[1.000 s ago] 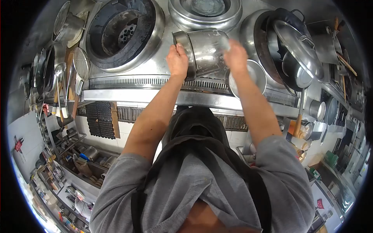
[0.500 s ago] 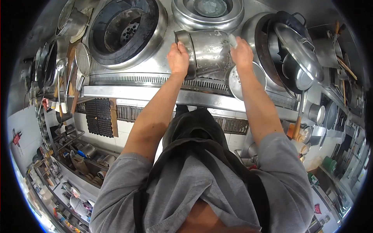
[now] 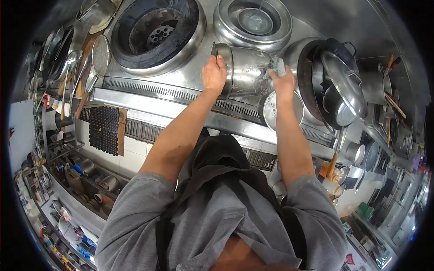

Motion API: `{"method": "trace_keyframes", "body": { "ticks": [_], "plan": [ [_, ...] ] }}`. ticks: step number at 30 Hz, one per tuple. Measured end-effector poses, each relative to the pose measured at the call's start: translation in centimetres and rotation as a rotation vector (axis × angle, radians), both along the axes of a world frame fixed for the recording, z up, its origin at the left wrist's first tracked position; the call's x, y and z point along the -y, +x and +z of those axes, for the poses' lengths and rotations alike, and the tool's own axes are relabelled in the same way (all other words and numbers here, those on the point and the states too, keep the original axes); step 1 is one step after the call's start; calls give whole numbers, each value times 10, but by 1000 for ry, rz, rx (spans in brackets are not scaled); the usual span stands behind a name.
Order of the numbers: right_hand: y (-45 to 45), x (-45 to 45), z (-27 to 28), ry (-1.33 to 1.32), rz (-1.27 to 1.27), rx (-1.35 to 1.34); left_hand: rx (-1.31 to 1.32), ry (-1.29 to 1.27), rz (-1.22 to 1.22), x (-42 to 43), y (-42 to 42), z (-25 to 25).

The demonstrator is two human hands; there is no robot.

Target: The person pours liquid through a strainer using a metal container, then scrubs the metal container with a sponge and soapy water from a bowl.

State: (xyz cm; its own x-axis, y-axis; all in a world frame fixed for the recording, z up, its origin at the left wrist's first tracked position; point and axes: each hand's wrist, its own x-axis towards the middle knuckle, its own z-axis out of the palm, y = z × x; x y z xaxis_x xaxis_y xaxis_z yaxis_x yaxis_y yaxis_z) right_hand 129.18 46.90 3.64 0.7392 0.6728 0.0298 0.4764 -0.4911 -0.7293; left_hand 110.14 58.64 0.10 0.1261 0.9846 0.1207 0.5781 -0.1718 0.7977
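A tall stainless steel pot (image 3: pixel 251 70) lies on its side on the steel cooktop, its rim to the left and its base to the right. Closed around the rim is my left hand (image 3: pixel 214 74). My right hand (image 3: pixel 283 83) pinches a pale grey-green scrubbing pad (image 3: pixel 280 67) beside the pot's base. Whitish wet smears show on the pot's side and around its bottom. Under my right wrist sits a round pale bowl-like vessel (image 3: pixel 270 113), partly covered by the forearm.
A wok burner (image 3: pixel 156 34) stands at the back left. Behind the pot, water runs into a basin (image 3: pixel 255 21) set in a steel ring. To the right, a wok (image 3: pixel 316 74) holds a steel lid (image 3: pixel 342 81). A strainer (image 3: pixel 100 55) and ladles hang at the left.
The view has shifted and turned slightly. The right hand and pad have moved a little around the pot's base. My left hand keeps its hold on the rim.
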Motion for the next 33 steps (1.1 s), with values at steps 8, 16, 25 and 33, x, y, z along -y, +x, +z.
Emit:
{"method": "trace_keyframes", "body": {
  "ticks": [8, 16, 25, 33],
  "plan": [
    [0, -9, 3, -141, 26, 169, 45, -11, -21, 1, -1, 5],
    [-12, -15, 2, -233, 207, 257, 37, -2, -31, 0, -1, -1],
    [-30, -15, 6, -217, 223, 348, 29, -3, -29, 2, -2, 4],
    [-27, -15, 4, -227, 218, 445, 35, -7, -28, 1, -3, 6]
  ]
}}
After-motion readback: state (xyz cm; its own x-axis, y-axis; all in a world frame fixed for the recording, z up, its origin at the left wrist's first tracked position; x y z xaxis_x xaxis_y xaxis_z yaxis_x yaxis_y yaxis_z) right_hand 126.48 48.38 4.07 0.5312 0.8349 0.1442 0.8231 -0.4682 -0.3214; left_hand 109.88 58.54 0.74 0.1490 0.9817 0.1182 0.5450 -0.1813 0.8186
